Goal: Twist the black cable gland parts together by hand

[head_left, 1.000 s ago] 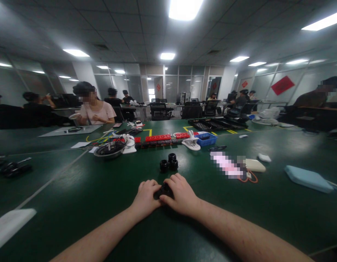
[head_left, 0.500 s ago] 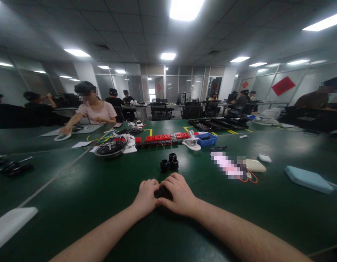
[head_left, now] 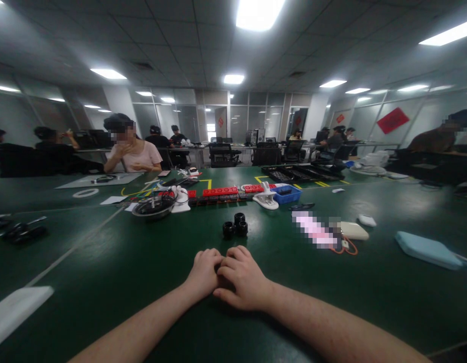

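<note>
Both hands sit together on the green counter [head_left: 105, 282], close to its near edge. The left hand [head_left: 203, 272] is curled into a loose fist. The right hand [head_left: 244, 276] is curled too, and its fingers [head_left: 228, 262] press against the fingers of the left hand. The two hands touch in the middle. If there is something small between them, it is hidden, so I cannot tell if either hand holds anything.

Straight ahead of the hands, toward the far edge of the counter, stands a little bunch of black round parts [head_left: 235, 227]. They touch each other and stand upright. They are near the hands but not touching them. The bunch lies almost in line with the spot where the two hands meet, a bit more to the side of the right hand. So the right hand looks a little nearer to it.
</note>
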{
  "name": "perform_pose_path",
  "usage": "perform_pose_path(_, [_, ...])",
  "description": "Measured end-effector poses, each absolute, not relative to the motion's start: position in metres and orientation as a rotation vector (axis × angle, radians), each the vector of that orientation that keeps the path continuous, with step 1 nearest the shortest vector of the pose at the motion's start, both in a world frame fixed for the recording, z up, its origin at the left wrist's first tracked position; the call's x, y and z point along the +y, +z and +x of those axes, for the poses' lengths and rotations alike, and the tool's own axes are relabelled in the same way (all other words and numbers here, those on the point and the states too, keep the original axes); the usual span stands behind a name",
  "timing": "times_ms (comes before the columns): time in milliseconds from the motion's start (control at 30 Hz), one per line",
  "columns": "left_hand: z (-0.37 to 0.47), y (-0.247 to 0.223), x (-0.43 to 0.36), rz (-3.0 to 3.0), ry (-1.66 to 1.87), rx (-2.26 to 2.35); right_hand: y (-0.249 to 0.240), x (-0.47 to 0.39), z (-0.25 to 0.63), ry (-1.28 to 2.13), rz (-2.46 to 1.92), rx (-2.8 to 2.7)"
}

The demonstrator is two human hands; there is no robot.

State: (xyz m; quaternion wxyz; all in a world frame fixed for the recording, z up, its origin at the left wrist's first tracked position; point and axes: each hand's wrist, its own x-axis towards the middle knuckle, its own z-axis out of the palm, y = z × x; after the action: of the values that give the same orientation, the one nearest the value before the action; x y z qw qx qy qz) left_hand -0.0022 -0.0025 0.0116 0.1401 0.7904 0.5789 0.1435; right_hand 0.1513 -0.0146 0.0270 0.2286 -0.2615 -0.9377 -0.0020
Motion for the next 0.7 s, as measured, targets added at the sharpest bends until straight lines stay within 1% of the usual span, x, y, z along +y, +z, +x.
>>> perform_pose_path(167, [-0.0035, 0.0095, -0.0015, 2.303, 0.408, 1.687, 0.0271, -0.0186, 0.1519, -0.001, -0.736, -2.564])
perform_pose_path(367, [-0.0058, 0.0059, 0.0004, 2.279, 0.499, 1.719, 0.0235, -0.0213, 0.1516, 0.019, -0.839, -2.553])
perform_pose_path(700, [-0.0075, 0.0065, 0.0017, 2.242, 0.493, 1.742, 0.0214, -0.0174, 0.1531, -0.074, -0.918, -2.496])
